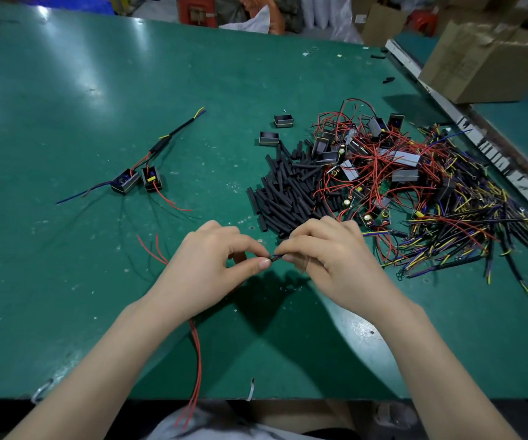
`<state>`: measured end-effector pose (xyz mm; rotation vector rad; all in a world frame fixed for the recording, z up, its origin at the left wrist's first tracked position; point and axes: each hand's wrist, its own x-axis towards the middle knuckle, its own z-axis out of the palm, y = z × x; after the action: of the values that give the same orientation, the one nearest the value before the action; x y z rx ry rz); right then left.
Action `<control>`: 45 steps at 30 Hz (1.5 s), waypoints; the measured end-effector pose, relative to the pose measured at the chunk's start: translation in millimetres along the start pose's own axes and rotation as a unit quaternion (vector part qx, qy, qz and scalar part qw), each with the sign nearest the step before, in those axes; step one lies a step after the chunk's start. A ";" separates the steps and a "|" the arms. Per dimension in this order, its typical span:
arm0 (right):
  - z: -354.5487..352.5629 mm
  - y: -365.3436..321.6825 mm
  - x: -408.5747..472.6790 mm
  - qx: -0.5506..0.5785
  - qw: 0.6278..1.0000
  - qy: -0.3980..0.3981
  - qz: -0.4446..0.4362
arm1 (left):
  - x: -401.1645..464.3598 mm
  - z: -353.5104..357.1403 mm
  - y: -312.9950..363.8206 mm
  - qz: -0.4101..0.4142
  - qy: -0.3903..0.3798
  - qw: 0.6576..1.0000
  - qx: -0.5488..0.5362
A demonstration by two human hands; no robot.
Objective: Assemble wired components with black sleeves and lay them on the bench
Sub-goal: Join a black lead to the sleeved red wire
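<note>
Over the near middle of the green bench (97, 122), my left hand (215, 265) and my right hand (329, 258) meet fingertip to fingertip. Both pinch a thin dark wire end (276, 257) between them. Red wires (196, 344) trail from under my left hand down past the bench edge. What sits inside my left palm is hidden. A pile of black sleeves (284, 192) lies just beyond my hands. Two assembled components (137, 181) with a sleeved lead lie at the left middle.
A tangled heap of wired boards and red, yellow and blue leads (415, 185) fills the right side. Two loose black housings (277, 130) lie behind the sleeves. A cardboard box (491, 61) stands at the far right beyond a white rail (465, 122).
</note>
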<state>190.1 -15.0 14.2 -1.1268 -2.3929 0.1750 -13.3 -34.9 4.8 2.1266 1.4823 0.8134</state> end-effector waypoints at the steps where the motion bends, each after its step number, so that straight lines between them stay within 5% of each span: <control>1: -1.1 0.1 0.4 0.003 1.000 -0.005 -0.001 | 0.7 -0.7 1.5 0.002 -0.006 1.000 -0.012; 11: -0.9 -1.8 -1.0 0.159 0.985 -0.026 0.067 | 0.5 6.2 9.9 -0.059 0.045 0.980 -0.187; 19: 7.0 -8.9 -3.2 0.233 0.962 -0.009 0.139 | -1.1 7.3 11.5 -0.062 0.049 0.977 -0.200; 27: 15.8 -1.5 -1.7 0.388 0.890 -0.050 0.236 | 4.5 -1.1 13.9 -0.058 -0.019 0.987 -0.151; 31: 17.8 1.5 -7.4 0.361 0.908 -0.025 0.209 | 7.3 1.5 13.2 -0.105 -0.063 0.976 -0.180; 35: 16.6 -2.7 -8.0 0.312 0.933 0.046 0.175 | 7.4 0.8 12.0 -0.192 -0.115 0.919 -0.325; 45: 22.4 -1.6 -8.4 0.321 0.939 0.025 0.125 | 5.3 -4.1 13.6 -0.165 -0.082 0.904 -0.386</control>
<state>182.8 -20.4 -8.0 -1.0765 -1.9041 0.9242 -5.3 -34.5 17.7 1.2781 1.1178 0.8736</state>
